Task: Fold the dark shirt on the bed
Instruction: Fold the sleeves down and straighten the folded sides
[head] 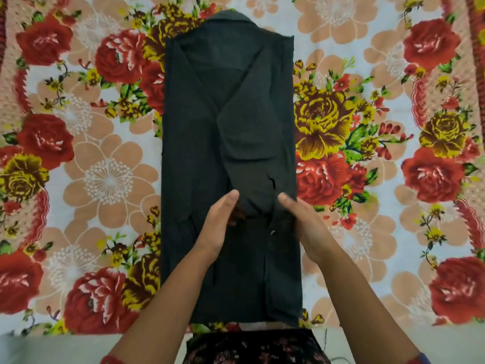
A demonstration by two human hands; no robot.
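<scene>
The dark shirt (231, 143) lies on the bed as a long narrow rectangle, collar at the far end. Both its sides are folded inward and its sleeves lie down the middle. My left hand (220, 224) is edge-on above the shirt's lower middle, fingers straight and together, beside the end of a folded sleeve. My right hand (301, 224) is opposite it on the right, fingers extended and slightly blurred, touching the cloth near a small button. The sleeve end sits between the two hands. Neither hand visibly grips the fabric.
A floral bedsheet (91, 153) with red, yellow and peach flowers covers the bed all around the shirt. The bed's near edge (65, 334) runs along the bottom. My dark patterned clothing (252, 348) shows below the shirt's hem.
</scene>
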